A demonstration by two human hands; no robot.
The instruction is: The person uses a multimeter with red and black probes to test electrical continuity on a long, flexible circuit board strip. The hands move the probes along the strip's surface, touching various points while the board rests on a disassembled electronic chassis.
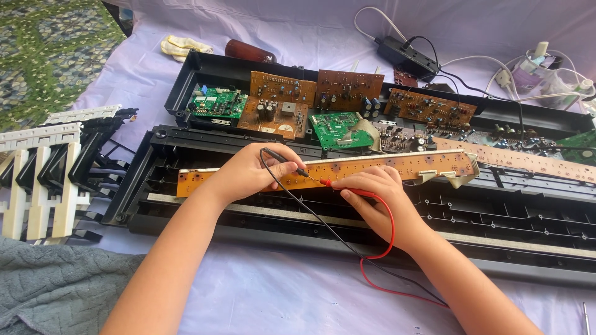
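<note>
Seen from above, the left hand [248,174] pinches a black test probe [287,162] and the right hand [372,192] pinches a red test probe [335,184], tips nearly meeting on a long orange circuit strip [397,166] lying under both hands across an opened black keyboard case [496,217]. The tips sit so close that a slip could probably bridge neighbouring contacts. Black and red leads [379,248] loop below the right wrist and might snag; more circuit boards [279,99] crowd beyond the fingers, removed keys [49,161] lie left.

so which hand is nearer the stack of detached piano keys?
Left. The left hand, holding the black probe on the long orange contact board, sits toward the detached piano keys at the frame's left edge. The right hand, with the red probe, is farther away.
</note>
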